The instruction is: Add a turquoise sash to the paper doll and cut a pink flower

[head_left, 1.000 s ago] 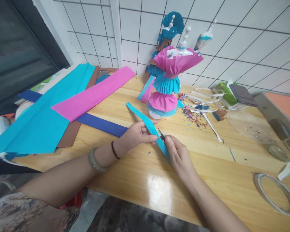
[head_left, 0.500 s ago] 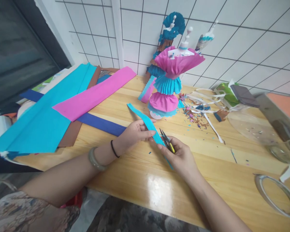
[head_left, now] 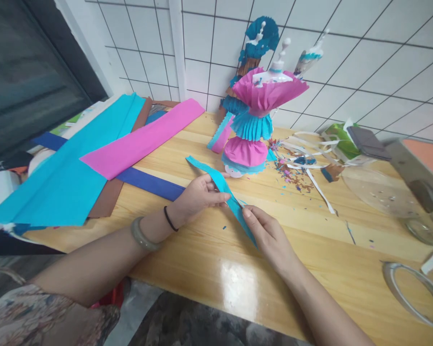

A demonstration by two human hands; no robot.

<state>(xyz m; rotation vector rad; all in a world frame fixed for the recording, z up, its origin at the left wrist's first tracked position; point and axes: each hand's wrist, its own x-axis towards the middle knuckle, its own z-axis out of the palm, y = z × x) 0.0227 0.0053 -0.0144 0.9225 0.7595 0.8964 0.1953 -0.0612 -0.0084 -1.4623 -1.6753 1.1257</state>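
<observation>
A long turquoise crepe paper strip (head_left: 219, 181) runs slantwise over the wooden table (head_left: 209, 250). My left hand (head_left: 198, 198) pinches the strip near its middle, thumb and fingers closed on it. My right hand (head_left: 270, 235) is closed at the strip's lower end with the thumb pressed on the paper. The small scissors seen in that hand a moment ago are hidden inside it now. Just behind stands a doll (head_left: 254, 120) dressed in pink and turquoise pleated paper.
Large turquoise (head_left: 65, 168), pink (head_left: 144, 139), dark blue (head_left: 147, 182) and brown paper sheets lie at the left. White strips and paper scraps (head_left: 303, 163) litter the table right of the doll. Clear plastic lids (head_left: 375, 192) and a tape ring (head_left: 411, 293) sit at the right.
Half a second ago small black scissors with a yellow handle showed open in my right hand. That hand has since turned over and closed on the strip, hiding them. My left hand kept its pinch.
</observation>
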